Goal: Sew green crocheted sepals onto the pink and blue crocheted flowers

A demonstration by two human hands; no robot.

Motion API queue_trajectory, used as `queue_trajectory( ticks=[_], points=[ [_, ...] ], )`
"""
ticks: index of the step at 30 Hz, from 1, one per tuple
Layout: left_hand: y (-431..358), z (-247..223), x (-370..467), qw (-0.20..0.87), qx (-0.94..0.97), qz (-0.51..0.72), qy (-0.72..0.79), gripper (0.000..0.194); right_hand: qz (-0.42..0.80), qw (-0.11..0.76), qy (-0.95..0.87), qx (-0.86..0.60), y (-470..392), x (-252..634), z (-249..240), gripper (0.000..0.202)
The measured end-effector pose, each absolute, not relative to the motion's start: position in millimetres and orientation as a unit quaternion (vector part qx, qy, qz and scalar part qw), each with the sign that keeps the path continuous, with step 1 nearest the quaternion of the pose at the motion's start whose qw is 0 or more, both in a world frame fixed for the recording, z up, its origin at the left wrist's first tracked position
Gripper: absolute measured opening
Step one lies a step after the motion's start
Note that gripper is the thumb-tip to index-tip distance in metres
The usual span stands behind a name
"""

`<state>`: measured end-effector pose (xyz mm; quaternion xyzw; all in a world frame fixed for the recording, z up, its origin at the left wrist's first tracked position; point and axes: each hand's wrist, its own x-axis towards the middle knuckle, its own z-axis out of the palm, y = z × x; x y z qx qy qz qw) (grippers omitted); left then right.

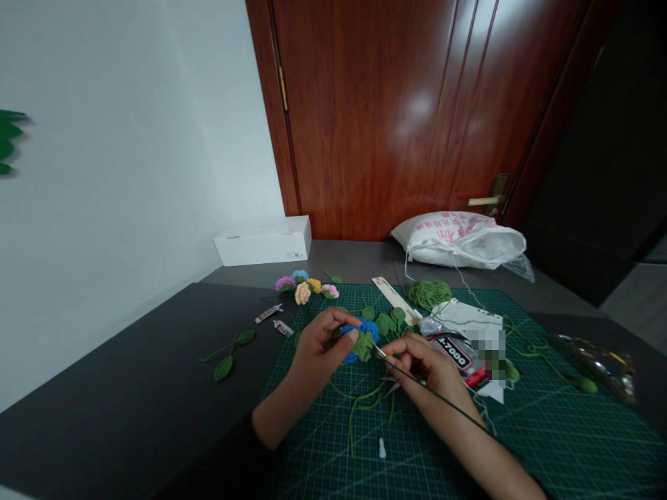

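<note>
My left hand [319, 348] is closed on a blue crochet flower [369, 328], its thumb pressing the green crocheted base [363, 345] that faces me. Pinched in my right hand [428, 367] is a long, thin dark stick [454, 404] with a pale, shiny tip. That tip meets the right side of the green base; whether it has gone in, I cannot tell. Green yarn tails [359, 413] hang below the flower onto the green cutting mat [323, 451]. Green crochet leaves [386, 323] lie just behind my hands.
Several small crochet flowers [302, 293] lie at the back left, near two small tubes [283, 328]. Behind my right hand are a yarn bundle [430, 294] and a B-7000 packet [453, 351]. A white cap [382, 448] lies in front. A white bag [453, 239] stands behind.
</note>
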<state>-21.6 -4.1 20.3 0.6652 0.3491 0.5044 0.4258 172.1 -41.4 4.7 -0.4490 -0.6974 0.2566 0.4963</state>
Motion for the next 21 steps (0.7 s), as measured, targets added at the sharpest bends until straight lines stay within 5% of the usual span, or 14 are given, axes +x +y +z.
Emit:
queue_trajectory(
  ticks=[7,21],
  points=[
    [-6.6,19.6,-22.5,0.285,0.731,0.547,0.292,0.012,0.206,0.503,-0.717,-0.437,-47.3,172.0,16.6,0.017],
    [-11.5,17.7,-23.3,0.259,0.742,0.567,0.246,0.021,0.216,0.474,-0.740,-0.425,-52.9,173.7,21.4,0.017]
  ],
)
